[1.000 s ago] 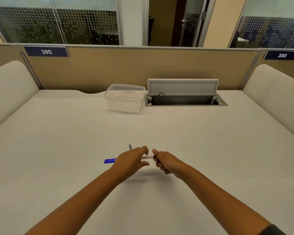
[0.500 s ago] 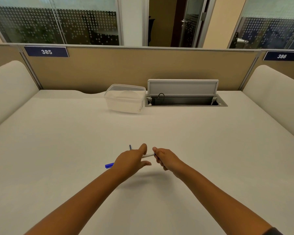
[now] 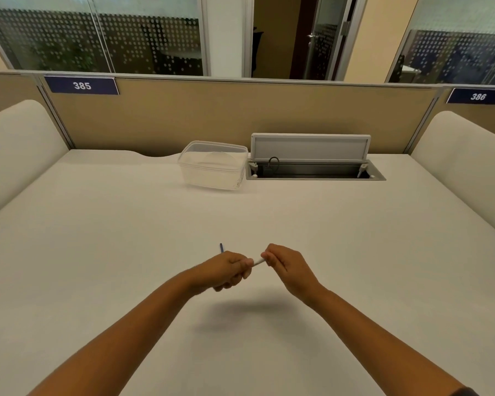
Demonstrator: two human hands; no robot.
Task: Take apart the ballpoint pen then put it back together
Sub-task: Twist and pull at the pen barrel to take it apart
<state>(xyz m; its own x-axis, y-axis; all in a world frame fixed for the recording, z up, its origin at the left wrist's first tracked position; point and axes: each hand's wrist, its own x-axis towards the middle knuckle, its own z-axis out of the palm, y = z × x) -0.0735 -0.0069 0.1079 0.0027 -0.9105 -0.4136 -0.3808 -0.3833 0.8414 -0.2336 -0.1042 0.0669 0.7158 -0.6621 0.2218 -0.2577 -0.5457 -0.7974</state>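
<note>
Gripped at both ends above the white desk (image 3: 126, 252), the ballpoint pen (image 3: 258, 262) runs left-to-right between the hands, left hand (image 3: 226, 271) fisted round the barrel, right hand (image 3: 285, 262) pinching the other end, equally near.

The ballpoint pen (image 3: 259, 262) was held above the white desk (image 3: 126, 238), between the two hands. Only a short pale, whitish stretch of its barrel showed, lying nearly level and tilted slightly up toward the right. The left hand (image 3: 226, 270) was curled around one end and the right hand (image 3: 283, 264) pinched the other. A thin blue piece (image 3: 221, 247) stood out just behind the left hand, pointing away; what it was could not be told.
</note>
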